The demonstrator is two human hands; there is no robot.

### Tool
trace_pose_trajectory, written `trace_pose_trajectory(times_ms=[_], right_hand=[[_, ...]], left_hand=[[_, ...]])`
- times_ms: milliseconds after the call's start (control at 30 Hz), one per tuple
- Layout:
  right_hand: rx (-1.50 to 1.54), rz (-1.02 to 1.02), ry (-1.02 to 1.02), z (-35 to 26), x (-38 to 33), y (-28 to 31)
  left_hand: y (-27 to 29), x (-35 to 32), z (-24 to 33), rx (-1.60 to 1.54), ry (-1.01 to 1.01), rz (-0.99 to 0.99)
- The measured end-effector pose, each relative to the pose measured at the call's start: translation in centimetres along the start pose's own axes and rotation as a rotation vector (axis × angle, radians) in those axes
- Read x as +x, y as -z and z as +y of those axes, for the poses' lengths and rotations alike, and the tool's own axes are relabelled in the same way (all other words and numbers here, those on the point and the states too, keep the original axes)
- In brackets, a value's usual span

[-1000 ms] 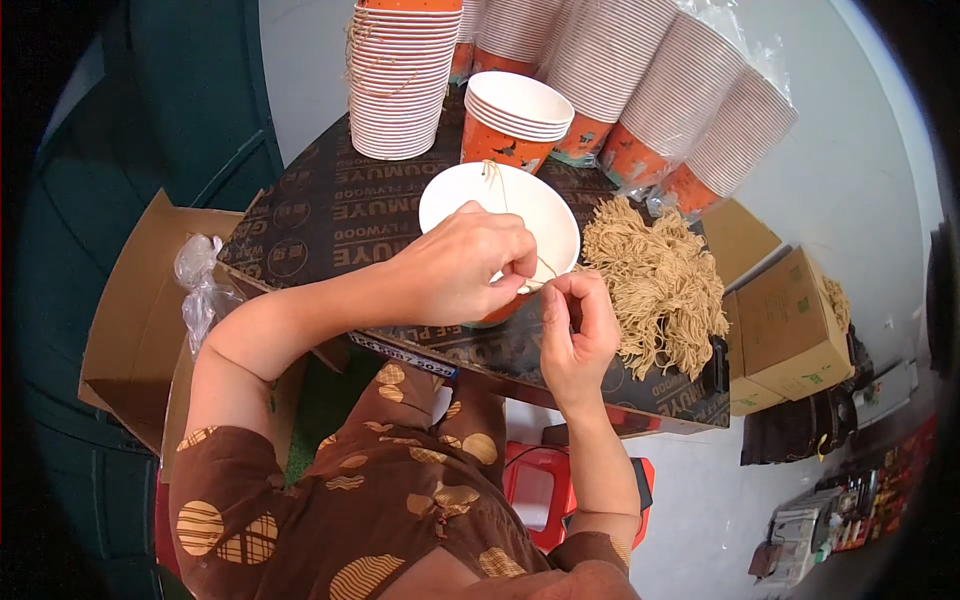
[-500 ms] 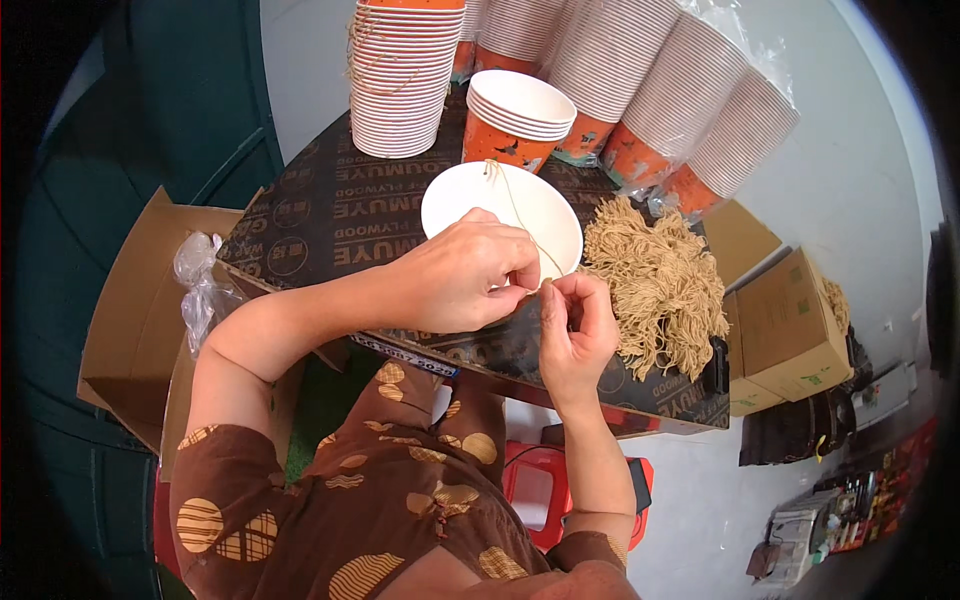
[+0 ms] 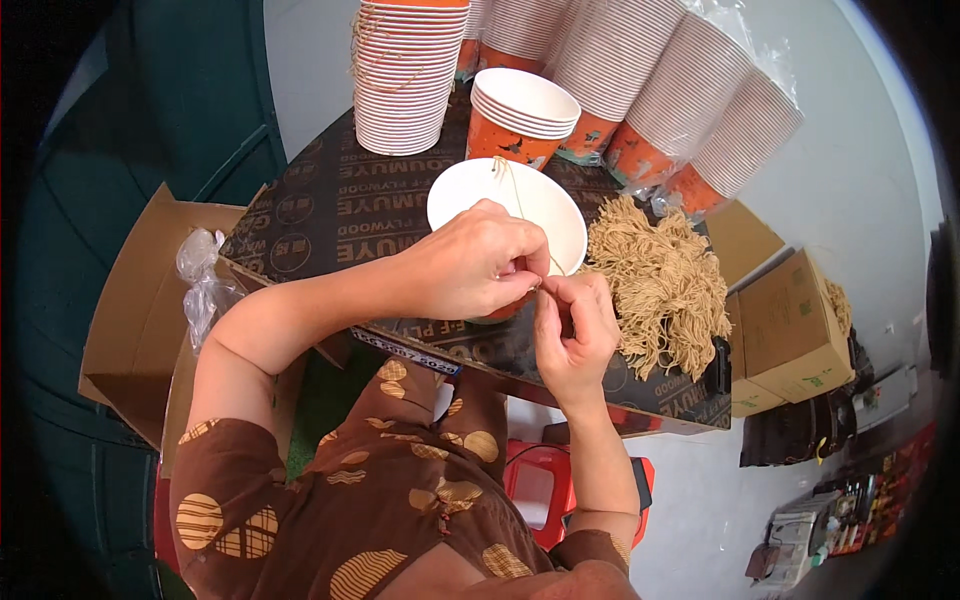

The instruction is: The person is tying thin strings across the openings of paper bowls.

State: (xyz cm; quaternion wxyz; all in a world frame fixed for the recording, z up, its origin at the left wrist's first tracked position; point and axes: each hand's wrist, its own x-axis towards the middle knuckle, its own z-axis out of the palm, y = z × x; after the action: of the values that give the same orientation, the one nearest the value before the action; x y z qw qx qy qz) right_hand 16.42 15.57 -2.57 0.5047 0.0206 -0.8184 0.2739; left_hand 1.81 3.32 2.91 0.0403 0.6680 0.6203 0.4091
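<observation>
A thin tan cord [image 3: 519,201] runs from the far rim of a paper bucket [image 3: 462,190], white inside, down to my fingers. The bucket stands at the table's near side, partly hidden by my hands. My left hand [image 3: 480,262] is closed, thumb and fingertips pinching the cord just over the bucket's near rim. Against it, fingertips nearly touching, my right hand [image 3: 580,330] pinches the cord too. What exactly the fingertips do with the cord end is too small to tell. To the right of my hands lies a heap of tan cords [image 3: 660,290].
Behind the bucket stand a few nested orange paper buckets [image 3: 522,120] and a tall stack [image 3: 405,85] with cords hanging on it. Wrapped bucket stacks [image 3: 615,60] line the wall. Cardboard boxes stand left [image 3: 140,320] and right [image 3: 795,325] of the dark table [image 3: 330,220]; a red stool [image 3: 535,480] is below.
Both hands have shifted very slightly, the fingertips coming closer together on the cord. The view has moved a little, and the buckets look otherwise unchanged.
</observation>
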Motion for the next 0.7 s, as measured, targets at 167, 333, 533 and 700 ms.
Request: trace_pose_trajectory(times_ms=[167,333,533,700], right_hand=[[0.054,-0.004,-0.073,0.1,-0.3,-0.4],[0.224,-0.019,-0.217,0.6,-0.3,-0.1],[0.309,-0.035,-0.285,0.3,-0.2,0.2],[0.328,-0.024,-0.305,0.1,-0.1,0.2]], left_hand=[[-0.8,0.1,-0.9,-0.024,-0.19,0.15],[-0.8,0.4,-0.6,-0.059,-0.148,0.153],[-0.8,0.0,-0.9,0.001,-0.145,0.087],[-0.6,-0.2,-1.0,0.064,-0.209,0.081]])
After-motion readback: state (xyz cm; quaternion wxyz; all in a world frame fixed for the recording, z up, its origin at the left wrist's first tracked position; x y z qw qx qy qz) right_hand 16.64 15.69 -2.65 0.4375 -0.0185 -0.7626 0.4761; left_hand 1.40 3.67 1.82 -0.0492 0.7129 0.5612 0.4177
